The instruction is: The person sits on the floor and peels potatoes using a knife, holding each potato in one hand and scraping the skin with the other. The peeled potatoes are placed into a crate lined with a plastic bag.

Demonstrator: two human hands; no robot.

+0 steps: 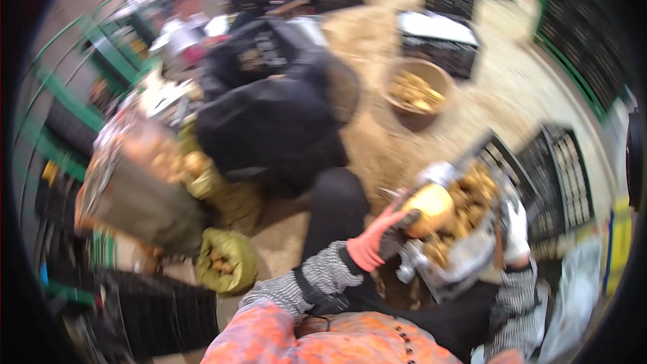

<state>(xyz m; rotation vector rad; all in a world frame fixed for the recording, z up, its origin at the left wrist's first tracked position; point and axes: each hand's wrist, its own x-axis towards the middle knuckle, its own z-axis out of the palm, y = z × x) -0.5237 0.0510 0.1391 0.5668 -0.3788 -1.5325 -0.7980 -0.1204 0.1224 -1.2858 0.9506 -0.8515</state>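
My left hand point(386, 237), in a coral glove with dark fingers, grips a large, rounded yellow-brown root vegetable point(429, 211), perhaps a potato. Beneath and beside it stands a crate lined with clear plastic point(472, 263), filled with knobbly yellow-brown produce point(467, 202). At the crate's right side is my right hand point(515, 227) in a white glove. A brown, narrow object point(499, 242) lies along that hand; blur hides what it is and how the fingers sit on it.
A person in dark clothing point(273, 126) is close ahead. Black plastic crates point(571, 177) stand at the right. A bowl of yellow pieces point(417, 93) is farther ahead. On the left are a tall full sack point(146, 197) and an open yellow-green sack point(225, 263).
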